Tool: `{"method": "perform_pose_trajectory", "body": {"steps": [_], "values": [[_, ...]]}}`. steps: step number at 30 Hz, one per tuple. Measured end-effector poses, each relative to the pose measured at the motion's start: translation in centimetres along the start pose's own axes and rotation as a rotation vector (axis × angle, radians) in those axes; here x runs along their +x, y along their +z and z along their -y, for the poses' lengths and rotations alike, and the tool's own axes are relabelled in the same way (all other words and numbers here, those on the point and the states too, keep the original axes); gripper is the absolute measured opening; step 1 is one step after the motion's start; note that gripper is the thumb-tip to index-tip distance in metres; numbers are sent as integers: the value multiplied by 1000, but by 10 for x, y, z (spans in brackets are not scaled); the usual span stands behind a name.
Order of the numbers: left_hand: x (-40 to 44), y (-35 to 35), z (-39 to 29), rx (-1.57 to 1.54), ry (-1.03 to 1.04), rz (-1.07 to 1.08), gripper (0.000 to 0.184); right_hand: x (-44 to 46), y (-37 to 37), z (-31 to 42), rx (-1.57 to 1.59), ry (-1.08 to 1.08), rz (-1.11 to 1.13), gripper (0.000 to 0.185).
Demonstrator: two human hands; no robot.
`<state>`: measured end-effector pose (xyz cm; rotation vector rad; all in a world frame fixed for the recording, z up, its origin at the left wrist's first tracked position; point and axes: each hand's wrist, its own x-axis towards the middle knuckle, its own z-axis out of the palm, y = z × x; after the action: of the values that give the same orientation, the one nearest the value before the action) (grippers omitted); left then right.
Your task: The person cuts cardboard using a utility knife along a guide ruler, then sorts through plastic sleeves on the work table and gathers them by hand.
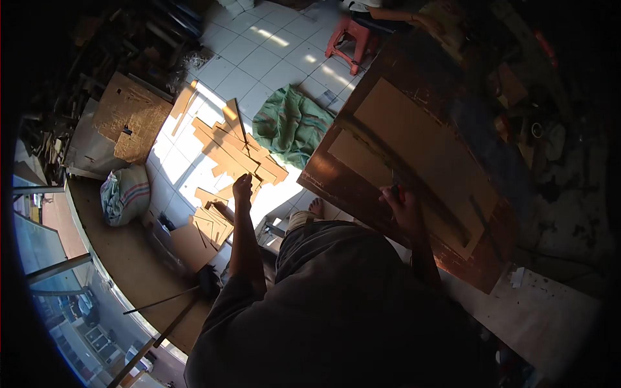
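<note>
My right hand (405,205) is closed around a small hand tool (397,191) with a red and dark handle, held over the work table (317,169). A thin point seems to stick out ahead of the fingers; its exact kind is too dark to make out. Beneath lies a brown sheet of board (381,107), crossed diagonally by a long dark straight strip (420,184). My left hand (242,189) is raised away from the table, its fingers curled together. Whether anything is inside them cannot be seen. Behind it, cut board pieces (223,145) lie scattered on the floor.
A green sack (291,123) lies beside the table on the tiled floor (259,48). Another person's arm (394,14) shows beyond a red stool (351,44). Leaning boards (132,116) and a stuffed sack (126,194) stand at the left, near a long brown bench (123,258).
</note>
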<state>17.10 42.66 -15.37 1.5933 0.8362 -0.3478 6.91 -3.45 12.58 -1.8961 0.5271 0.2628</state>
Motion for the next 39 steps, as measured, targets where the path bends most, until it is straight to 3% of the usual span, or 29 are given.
{"method": "perform_pose_trajectory", "body": {"steps": [3, 5, 7, 9, 11, 12, 17, 20, 23, 28, 33, 36, 39], "values": [[-27, 40, -29, -132, 250, -64, 34, 1, 6, -1, -49, -43, -17, 32], [-31, 57, -53, -84, 431, -90, 32, -2, 3, -2, -82, -73, -78, 32], [-35, 72, -78, -3, 560, -36, 31, -4, 0, -2, -174, -116, -4, 32], [-60, 93, -114, 23, 527, 86, 37, 1, 1, -29, -179, -160, -51, 31], [-53, 112, -119, 41, 640, 250, 36, 0, 1, -41, -182, -205, -81, 31], [-67, 121, -134, 227, 727, 283, 37, -4, -1, -43, -175, -174, -98, 30], [-93, 170, -150, 348, 822, 572, 30, -27, -14, -54, -137, 13, -184, 30], [-87, 194, -138, 528, 656, 535, 30, -36, -20, -75, -178, -73, -307, 31], [-104, 202, -141, 579, 982, 448, 30, -47, -34, -91, -93, -146, -437, 30], [-96, 209, -136, 650, 901, 399, 31, -58, -77, -134, -136, 165, -510, 27], [-73, 215, -138, 638, 766, 385, 33, -49, -123, -182, -371, 33, -722, 36], [-69, 212, -136, 726, 744, 340, 33, -41, -149, -195, -519, 103, -608, 59], [-100, 206, -145, 890, 719, 331, 33, -31, -165, -218, -576, 15, -542, 62]]}}
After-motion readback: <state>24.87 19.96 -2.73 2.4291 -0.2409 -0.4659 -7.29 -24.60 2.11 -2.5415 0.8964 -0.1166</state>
